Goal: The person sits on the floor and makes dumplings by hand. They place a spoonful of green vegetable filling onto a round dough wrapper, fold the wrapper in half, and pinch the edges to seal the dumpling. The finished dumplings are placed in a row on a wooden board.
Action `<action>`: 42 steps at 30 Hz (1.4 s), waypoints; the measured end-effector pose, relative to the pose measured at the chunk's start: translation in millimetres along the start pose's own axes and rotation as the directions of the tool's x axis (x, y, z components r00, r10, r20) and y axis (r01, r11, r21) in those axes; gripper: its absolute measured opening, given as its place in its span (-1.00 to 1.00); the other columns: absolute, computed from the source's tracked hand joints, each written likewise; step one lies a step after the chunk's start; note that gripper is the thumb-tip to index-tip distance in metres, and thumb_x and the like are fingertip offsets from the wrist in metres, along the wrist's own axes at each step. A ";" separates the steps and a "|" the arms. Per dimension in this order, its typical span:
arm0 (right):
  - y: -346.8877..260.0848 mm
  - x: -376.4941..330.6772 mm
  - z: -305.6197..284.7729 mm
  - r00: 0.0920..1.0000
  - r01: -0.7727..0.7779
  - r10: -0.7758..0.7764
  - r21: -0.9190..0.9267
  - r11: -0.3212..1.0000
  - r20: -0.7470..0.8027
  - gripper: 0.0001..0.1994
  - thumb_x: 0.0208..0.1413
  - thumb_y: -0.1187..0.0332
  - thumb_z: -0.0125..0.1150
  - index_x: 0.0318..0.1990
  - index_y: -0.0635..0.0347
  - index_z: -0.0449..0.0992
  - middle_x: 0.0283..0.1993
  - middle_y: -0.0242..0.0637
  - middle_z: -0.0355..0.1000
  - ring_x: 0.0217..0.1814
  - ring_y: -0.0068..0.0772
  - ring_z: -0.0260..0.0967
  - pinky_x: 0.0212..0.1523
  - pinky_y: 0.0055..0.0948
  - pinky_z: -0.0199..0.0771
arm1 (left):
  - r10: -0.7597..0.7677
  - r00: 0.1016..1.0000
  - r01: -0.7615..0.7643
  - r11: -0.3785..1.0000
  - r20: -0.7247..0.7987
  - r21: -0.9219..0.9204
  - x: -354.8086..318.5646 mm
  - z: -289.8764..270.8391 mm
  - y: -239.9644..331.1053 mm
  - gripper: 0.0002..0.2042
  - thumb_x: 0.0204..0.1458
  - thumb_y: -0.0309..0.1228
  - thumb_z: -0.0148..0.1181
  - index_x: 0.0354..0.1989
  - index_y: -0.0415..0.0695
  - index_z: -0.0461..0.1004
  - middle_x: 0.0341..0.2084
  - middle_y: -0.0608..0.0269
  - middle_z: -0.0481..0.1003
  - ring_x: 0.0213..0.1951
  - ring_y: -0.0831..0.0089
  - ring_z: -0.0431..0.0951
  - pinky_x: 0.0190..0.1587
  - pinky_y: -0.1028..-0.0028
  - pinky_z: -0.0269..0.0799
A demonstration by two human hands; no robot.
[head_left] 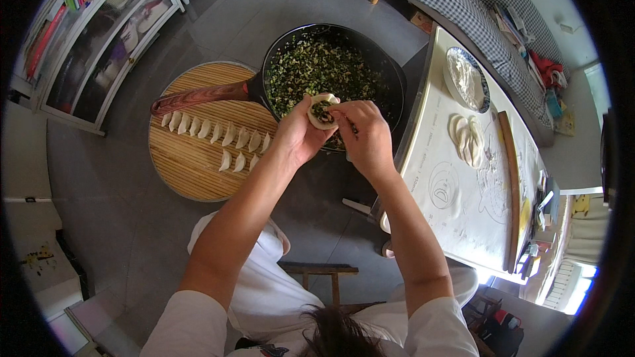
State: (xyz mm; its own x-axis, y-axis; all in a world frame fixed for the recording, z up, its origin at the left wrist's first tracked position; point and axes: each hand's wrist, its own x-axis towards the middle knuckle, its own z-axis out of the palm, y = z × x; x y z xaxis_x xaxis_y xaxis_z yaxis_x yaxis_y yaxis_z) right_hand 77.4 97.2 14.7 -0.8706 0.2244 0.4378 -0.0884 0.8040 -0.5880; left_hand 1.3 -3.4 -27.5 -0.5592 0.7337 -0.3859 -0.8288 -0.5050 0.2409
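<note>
My left hand [297, 133] cups a round dumpling wrapper [322, 110] with a dab of green filling in its middle. My right hand [365, 135] is closed on a thin utensil whose tip rests on that filling; the utensil is mostly hidden by my fingers. Both hands hover over the near rim of a black pan [390, 73] heaped with chopped green filling [317, 66]. The pan's reddish wooden handle [198, 97] points left.
A round bamboo tray [192, 165] at the left carries two rows of folded dumplings [218, 133]. On the white table [443, 218] at the right lie stacked wrappers [466, 137], a flour bowl [466, 78] and a long rolling pin [510, 185]. A wooden stool [321, 271] is below me.
</note>
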 end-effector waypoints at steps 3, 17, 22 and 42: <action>2.6 -1.1 -5.7 0.998 0.049 -0.048 -0.015 0.999 0.032 -0.91 -0.12 0.43 0.10 -0.44 0.23 0.46 -0.41 -0.21 0.39 -0.30 -0.21 0.30 -0.25 -0.31 0.30 | 0.007 1.000 -0.007 1.000 0.009 0.015 -3.3 3.4 1.3 -0.66 0.17 -0.22 -0.39 -0.19 -0.20 0.29 -0.31 0.16 0.36 -0.23 0.41 0.38 -0.13 0.38 0.32; 4.1 2.3 -1.6 0.996 0.086 -0.087 -0.017 0.996 -0.034 -0.87 -0.12 0.47 0.09 -0.36 0.25 0.46 -0.34 -0.20 0.42 -0.19 -0.15 0.30 -0.19 -0.32 0.32 | 0.019 0.994 -0.026 0.998 0.108 0.061 1.0 -4.1 1.5 -0.77 0.12 -0.36 -0.24 -0.21 -0.21 0.31 -0.29 0.16 0.36 -0.21 0.42 0.38 -0.12 0.39 0.37; 5.1 1.0 -4.9 0.992 0.127 -0.127 0.016 0.992 -0.022 -0.85 -0.11 0.49 0.08 -0.32 0.24 0.47 -0.30 -0.21 0.42 -0.16 -0.18 0.32 -0.18 -0.35 0.33 | 0.021 0.990 -0.030 0.998 0.139 0.062 2.6 -12.5 3.2 -0.78 0.11 -0.37 -0.22 -0.22 -0.23 0.32 -0.27 0.13 0.36 -0.21 0.38 0.41 -0.11 0.38 0.39; 13.1 2.8 -23.7 0.987 0.145 -0.132 -0.146 0.979 0.096 -0.76 -0.20 0.53 0.08 -0.27 0.18 0.41 -0.10 -0.25 0.31 -0.07 -0.17 0.23 -0.11 -0.31 0.30 | -0.042 0.998 0.035 0.989 0.046 0.145 -2.6 -0.9 12.8 -0.67 0.16 -0.24 -0.38 -0.14 -0.25 0.23 -0.22 0.08 0.34 -0.18 0.32 0.42 -0.11 0.34 0.41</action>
State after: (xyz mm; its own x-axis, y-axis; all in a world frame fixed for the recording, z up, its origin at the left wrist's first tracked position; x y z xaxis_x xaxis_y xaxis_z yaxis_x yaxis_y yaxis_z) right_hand 85.2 121.4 24.3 -0.8939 0.0626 0.4438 -0.1419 0.8997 -0.4129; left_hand -7.8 -12.2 -24.2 -0.5242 0.7743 -0.3545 -0.8417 -0.4079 0.3537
